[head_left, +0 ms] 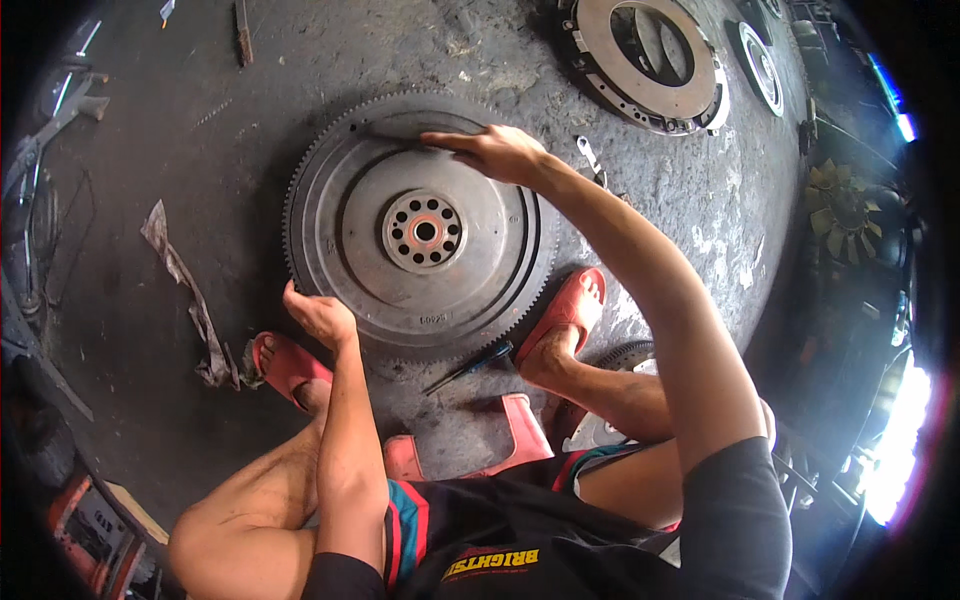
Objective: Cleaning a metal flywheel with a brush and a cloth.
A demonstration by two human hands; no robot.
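A large grey flywheel (pixel 430 300) with a toothed rim and a ring of bolt holes around its centre lies flat on the floor in front of me. My right hand (pixel 495 152) reaches over its far side, fingers stretched out and nothing visible in them. A dark streak, seemingly a shadow, runs left from the fingertips across the metal; whether they touch it I cannot tell. At the near left edge, my left hand (pixel 322 316) is closed against the toothed rim, its fingers partly hidden. A screwdriver (pixel 470 368) with a dark handle lies by the rim's near side.
A clutch pressure plate (pixel 590 60) lies at the far right, with a paler disc (pixel 762 70) beyond it. A wrench (pixel 588 152) is near the flywheel. A dirty rag (pixel 185 275) lies left. Between my sandalled feet stands a red stool (pixel 525 425); another toothed disc (pixel 595 432) is beside it.
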